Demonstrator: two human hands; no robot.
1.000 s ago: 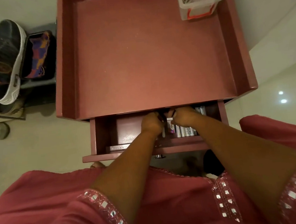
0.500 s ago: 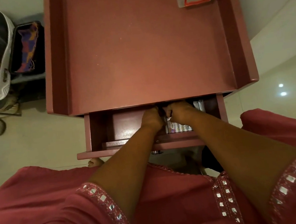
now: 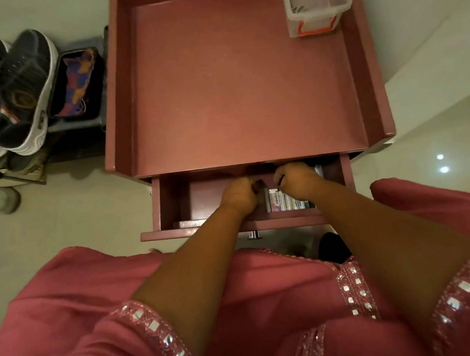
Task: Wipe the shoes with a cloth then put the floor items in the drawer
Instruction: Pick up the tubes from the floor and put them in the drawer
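Both hands reach into the open drawer: the left hand and right hand are curled, their grasp unclear, beside boxes at its right side.

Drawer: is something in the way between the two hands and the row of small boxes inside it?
Nothing visible. The drawer is open, and both the left hand and right hand are already inside it, right at the row of small boxes.
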